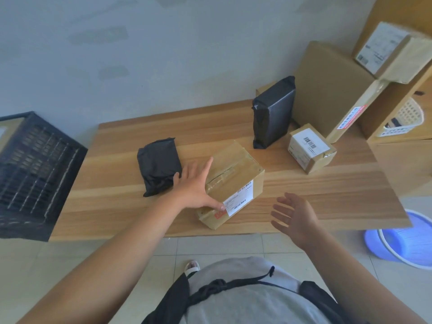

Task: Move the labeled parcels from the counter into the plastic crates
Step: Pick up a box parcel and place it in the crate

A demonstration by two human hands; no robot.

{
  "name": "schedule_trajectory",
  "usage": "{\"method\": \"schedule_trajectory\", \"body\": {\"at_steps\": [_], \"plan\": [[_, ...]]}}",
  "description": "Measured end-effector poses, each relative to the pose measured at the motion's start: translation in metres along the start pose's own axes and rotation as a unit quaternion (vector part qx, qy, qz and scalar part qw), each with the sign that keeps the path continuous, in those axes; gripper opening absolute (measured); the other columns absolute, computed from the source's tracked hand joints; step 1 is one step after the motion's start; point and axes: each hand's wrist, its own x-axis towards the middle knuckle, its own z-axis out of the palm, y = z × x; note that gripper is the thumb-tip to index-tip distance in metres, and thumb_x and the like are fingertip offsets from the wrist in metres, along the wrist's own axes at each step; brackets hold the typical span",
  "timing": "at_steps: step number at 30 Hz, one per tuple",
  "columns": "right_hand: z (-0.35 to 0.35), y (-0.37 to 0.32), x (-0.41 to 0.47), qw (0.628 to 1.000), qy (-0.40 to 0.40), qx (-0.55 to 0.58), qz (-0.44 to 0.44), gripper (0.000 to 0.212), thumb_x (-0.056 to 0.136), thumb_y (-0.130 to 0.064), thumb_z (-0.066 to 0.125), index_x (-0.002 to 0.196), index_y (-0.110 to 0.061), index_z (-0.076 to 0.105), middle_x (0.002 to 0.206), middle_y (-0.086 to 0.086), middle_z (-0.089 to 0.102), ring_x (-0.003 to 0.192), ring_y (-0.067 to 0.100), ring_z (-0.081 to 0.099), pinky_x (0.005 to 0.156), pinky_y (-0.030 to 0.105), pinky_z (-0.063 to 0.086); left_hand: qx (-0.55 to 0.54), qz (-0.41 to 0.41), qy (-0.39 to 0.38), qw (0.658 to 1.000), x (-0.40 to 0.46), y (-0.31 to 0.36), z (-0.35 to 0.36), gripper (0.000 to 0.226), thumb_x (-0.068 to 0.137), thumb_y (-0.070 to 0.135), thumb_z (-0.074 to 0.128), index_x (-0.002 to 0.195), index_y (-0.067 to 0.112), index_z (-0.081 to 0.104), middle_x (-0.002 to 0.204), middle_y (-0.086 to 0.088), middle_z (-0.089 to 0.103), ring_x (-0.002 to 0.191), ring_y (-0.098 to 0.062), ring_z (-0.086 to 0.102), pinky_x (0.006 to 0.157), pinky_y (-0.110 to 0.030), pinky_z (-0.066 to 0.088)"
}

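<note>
A brown cardboard parcel (236, 174) with a white label lies near the front of the wooden counter (112, 202). My left hand (195, 185) lies spread against its left side, thumb on the label corner, fingers straight. My right hand (293, 216) hovers open to the right of that parcel, apart from it. A flat black bag parcel (157, 166) lies just left of my left hand. A taller black parcel (272, 113) stands upright further back. A small labeled box (311, 148) sits at the right. A dark plastic crate (32, 169) stands left of the counter.
Large cardboard boxes (332, 90) are stacked at the back right, one labeled box (388, 50) on top. A white basket (406, 120) sits in a box opening. A blue basin (404, 242) lies on the tiled floor at the right.
</note>
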Motion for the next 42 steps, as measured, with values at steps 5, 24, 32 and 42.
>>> {"method": "schedule_trajectory", "body": {"at_steps": [5, 24, 32, 42], "plan": [[-0.006, 0.002, 0.001, 0.999, 0.011, -0.030, -0.012, 0.021, 0.102, -0.031, 0.057, 0.104, -0.011, 0.065, 0.117, 0.014, 0.064, 0.107, 0.032, 0.062, 0.093, 0.047, 0.050, 0.021, -0.006, -0.038, 0.999, 0.004, 0.002, -0.003, 0.155, 0.053, 0.074, 0.088, 0.155, 0.050, -0.026, 0.172, -0.010, -0.014, 0.159, -0.033, -0.010, 0.127, -0.058, 0.003], [-0.018, -0.113, -0.078, 0.759, -0.361, -0.418, -0.345, 0.133, 0.064, -0.026, 0.093, 0.160, -0.055, 0.006, 0.169, -0.019, 0.026, 0.156, 0.011, 0.026, 0.125, 0.052, 0.025, -0.101, 0.306, -0.079, 0.943, -0.068, 0.010, -0.149, 0.131, 0.055, 0.039, 0.097, 0.149, 0.072, 0.010, 0.154, 0.045, 0.023, 0.139, 0.024, 0.024, 0.102, 0.001, 0.028], [-0.025, -0.105, -0.074, 0.822, -0.299, -0.324, -0.361, 0.114, 0.062, -0.029, 0.086, 0.158, -0.050, 0.028, 0.150, -0.005, 0.057, 0.141, 0.021, 0.050, 0.106, 0.049, 0.047, -0.139, 0.293, -0.042, 0.945, -0.067, 0.012, -0.155, 0.112, 0.064, 0.069, 0.084, 0.145, 0.078, 0.007, 0.152, 0.056, 0.007, 0.138, 0.032, 0.009, 0.122, -0.024, 0.020], [-0.057, -0.070, -0.064, 0.907, -0.293, -0.144, -0.267, 0.083, 0.068, -0.057, 0.085, 0.143, -0.035, 0.057, 0.141, 0.007, 0.066, 0.120, 0.029, 0.070, 0.081, 0.040, 0.061, -0.598, 0.256, -0.029, 0.759, -0.081, 0.012, -0.057, 0.106, 0.067, 0.054, 0.093, 0.156, 0.042, 0.037, 0.159, 0.003, 0.048, 0.146, -0.027, 0.047, 0.113, -0.050, 0.042]]}}
